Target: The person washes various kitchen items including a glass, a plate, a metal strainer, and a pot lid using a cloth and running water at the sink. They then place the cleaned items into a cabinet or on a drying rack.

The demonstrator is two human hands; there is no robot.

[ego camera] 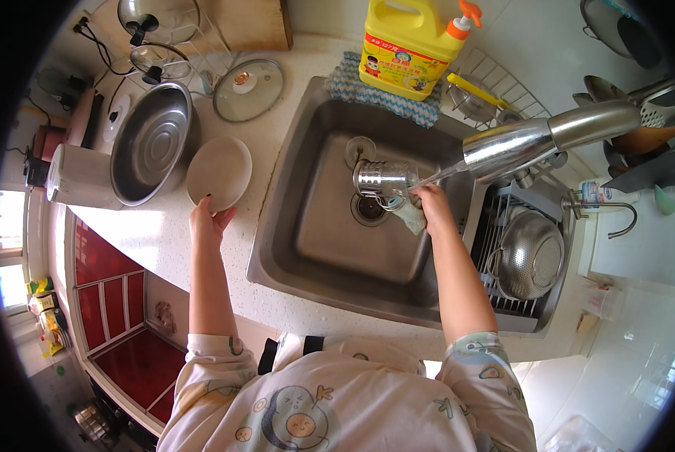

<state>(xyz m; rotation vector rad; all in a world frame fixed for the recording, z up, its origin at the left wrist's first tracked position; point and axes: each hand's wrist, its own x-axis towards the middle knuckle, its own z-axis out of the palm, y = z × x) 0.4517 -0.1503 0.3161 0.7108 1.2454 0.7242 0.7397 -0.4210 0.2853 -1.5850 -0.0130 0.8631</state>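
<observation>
My left hand (210, 217) grips the near rim of a white dish (220, 172), thumb on top, over the counter left of the sink. In the stainless steel sink (326, 226), my right hand (431, 206) holds a pale green cloth (412, 217) and a clear glass vessel (401, 174) beside a perforated metal cylinder (370, 178). Whether vessel and cylinder are one piece I cannot tell. Water from the tap (510, 148) runs onto the vessel near my fingers. A small clear round item (360, 151) lies on the sink floor behind the cylinder.
A steel basin (154, 144) leans on edge beside the dish; a glass lid (250, 90) lies behind. The yellow detergent jug (405, 51) stands on a striped cloth (351, 85) at the sink's back. Right of the bowl, a steel colander (532, 257) sits on a drying rack.
</observation>
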